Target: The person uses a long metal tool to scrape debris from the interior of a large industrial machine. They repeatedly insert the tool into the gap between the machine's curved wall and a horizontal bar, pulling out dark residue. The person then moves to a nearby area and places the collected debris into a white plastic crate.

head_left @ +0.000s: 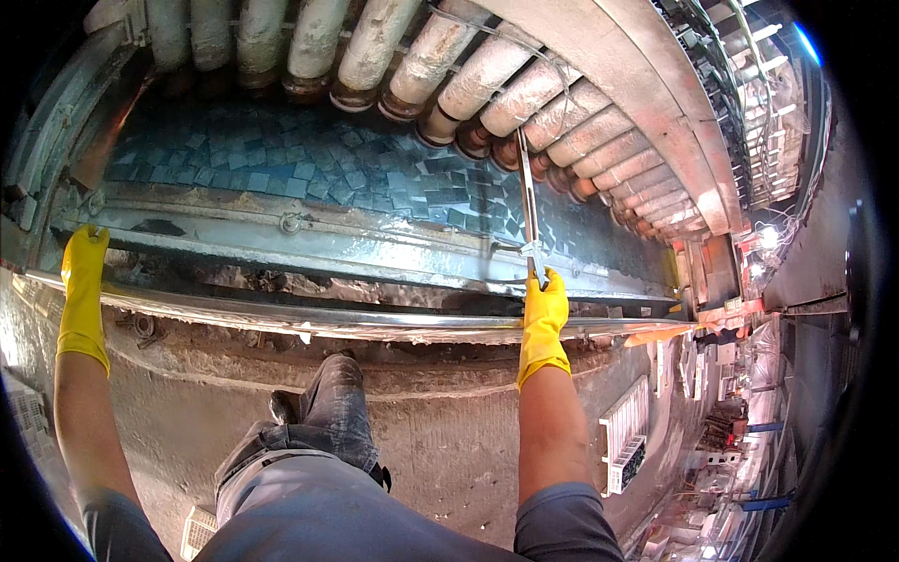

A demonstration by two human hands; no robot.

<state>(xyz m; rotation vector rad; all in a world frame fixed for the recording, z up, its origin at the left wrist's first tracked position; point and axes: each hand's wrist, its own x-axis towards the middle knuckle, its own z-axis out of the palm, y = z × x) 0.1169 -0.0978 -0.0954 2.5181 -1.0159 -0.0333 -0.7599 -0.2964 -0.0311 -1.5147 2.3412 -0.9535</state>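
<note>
Both my hands wear yellow rubber gloves. At the far left, my left hand (pixel 84 258) is closed near the end of the long metal ledge (pixel 375 245); whatever its fingers hold, if anything, is hidden. My right hand (pixel 544 309) is closed around the near end of a long, narrow metal bar (pixel 530 201) with a short crosspiece by the glove. The bar reaches away from me over the ledge, its far end among the cylinders. Beyond the ledge lies a wet-looking bed of small square blue-grey tiles (pixel 309 170), several of them askew.
A curved row of thick, dirty cylinders (pixel 375 42) overhangs the tiles beneath a pale frame (pixel 646 66). A shiny metal rail (pixel 375 323) runs between me and the ledge. White crates (pixel 626 436) stand on the floor at right. Cables (pixel 702 56) hang at upper right.
</note>
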